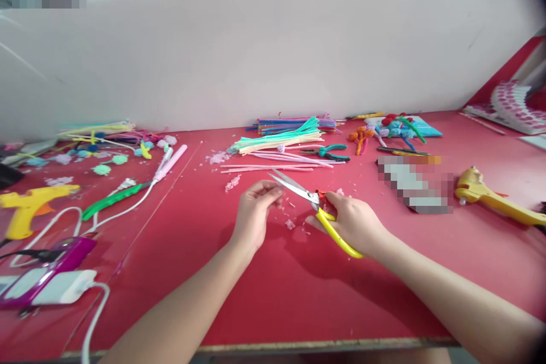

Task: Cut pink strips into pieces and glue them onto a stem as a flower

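My right hand [356, 219] is wrapped round a pair of scissors with yellow handles [339, 237]. The metal blades [296, 186] are slightly apart and point left, towards my left hand [259, 205]. My left hand is closed in a pinch just beside the blade tips. Whatever its fingers hold, if anything, is too small or hidden to make out. Pink fluff clippings [290, 224] lie on the red table [273, 296] between and below my hands. Another clump of pink fluff [232, 183] is just beyond my left hand.
Bundles of pipe cleaners [281, 139] lie at the back, with teal-handled pliers [326, 152] alongside. Yellow glue guns [32, 205] rest at both sides. A power strip [63, 287] with cables and a green-handled tool [113, 199] are left. A white partition [273, 62] closes the back.
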Available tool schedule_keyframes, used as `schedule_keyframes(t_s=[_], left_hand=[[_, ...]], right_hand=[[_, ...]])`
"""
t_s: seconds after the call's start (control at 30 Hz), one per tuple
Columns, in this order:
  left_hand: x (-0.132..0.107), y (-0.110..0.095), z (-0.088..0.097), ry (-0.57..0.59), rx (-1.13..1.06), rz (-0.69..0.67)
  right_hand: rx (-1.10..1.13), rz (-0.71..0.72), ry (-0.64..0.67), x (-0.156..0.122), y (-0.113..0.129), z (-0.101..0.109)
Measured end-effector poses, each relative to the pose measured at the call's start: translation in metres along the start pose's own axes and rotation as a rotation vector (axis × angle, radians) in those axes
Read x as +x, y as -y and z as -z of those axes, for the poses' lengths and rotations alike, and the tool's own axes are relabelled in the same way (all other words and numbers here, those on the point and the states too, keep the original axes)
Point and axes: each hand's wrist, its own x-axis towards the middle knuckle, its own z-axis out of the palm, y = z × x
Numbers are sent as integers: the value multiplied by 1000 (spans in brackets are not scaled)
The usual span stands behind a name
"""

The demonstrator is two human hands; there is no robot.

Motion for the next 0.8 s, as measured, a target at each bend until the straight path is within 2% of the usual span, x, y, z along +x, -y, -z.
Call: schedule_keyframes(t_s=[0.13, 0.33, 0.8], left_hand=[[1, -2, 1, -40, -62, -18], [-1, -3, -1, -46, -32, -9], [0, -1, 0, -44, -47, -20]], right_hand=[[-90, 19, -9, 0, -3, -6], [-143, 44, -29, 0, -6, -10], [-119, 65, -30, 0, -9, -9]])
